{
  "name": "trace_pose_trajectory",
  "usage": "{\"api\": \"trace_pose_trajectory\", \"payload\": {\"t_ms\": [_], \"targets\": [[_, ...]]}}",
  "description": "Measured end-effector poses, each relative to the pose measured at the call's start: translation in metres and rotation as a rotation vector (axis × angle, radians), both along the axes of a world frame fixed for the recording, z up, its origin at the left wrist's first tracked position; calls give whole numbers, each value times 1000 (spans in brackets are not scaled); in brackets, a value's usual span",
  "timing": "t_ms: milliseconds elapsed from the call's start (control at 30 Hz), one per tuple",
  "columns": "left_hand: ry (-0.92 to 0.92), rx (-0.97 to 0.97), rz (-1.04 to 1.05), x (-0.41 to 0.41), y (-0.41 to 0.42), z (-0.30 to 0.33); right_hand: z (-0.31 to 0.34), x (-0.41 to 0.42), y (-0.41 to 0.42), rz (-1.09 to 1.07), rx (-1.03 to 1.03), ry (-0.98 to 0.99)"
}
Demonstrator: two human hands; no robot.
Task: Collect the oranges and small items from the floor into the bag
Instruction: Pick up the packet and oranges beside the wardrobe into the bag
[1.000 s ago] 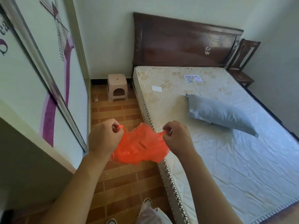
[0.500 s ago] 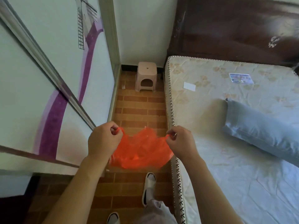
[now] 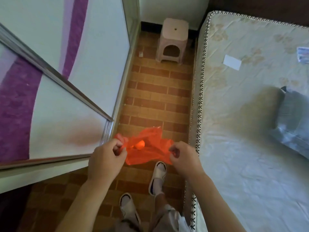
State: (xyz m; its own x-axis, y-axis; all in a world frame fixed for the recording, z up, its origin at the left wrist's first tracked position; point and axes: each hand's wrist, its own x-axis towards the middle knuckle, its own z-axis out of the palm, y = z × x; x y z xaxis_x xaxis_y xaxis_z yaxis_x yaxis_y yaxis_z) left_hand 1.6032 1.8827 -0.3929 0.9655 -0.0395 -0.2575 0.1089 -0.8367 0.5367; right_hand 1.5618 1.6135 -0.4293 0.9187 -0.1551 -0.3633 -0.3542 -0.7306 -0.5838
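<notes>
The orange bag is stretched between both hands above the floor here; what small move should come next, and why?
Probably lower the bag toward the floor with its mouth held apart. The left hand and right hand each pinch an edge, so it is ready to fill. A round orange shape shows through the plastic; I cannot tell whether it lies inside or on the brick-pattern floor beneath.

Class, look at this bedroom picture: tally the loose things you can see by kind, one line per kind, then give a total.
Thin orange plastic bag, held by left hand and right hand: 1
Round orange shape showing through the bag: 1
Pale pink plastic stool: 1
Grey-blue pillow: 1
White paper slip on the mattress: 1
White slippers: 2
Small pale item on the floor: 1
Total: 8
</notes>
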Motion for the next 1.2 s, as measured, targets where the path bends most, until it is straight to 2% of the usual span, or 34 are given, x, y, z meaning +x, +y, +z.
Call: {"api": "trace_pose_trajectory", "payload": {"t_ms": [300, 500, 900, 1033, 1200], "targets": [[-9, -35, -32, 1, 6, -119, -115, -17, 9, -64, 15, 51], [-27, -36, -65, 27, 5, -215, -206, -3, -11, -123, -53, 59], [-126, -148, -55, 56, -38, -356, -339, 16, -54, -228, -85, -90], [-155, -164, -19, 70, -36, -400, -381, 24, -68, -210, -100, -117], [-173, -93, -27, 87, -46, -462, -438, 40, -66, -54, -142, -99]]}}
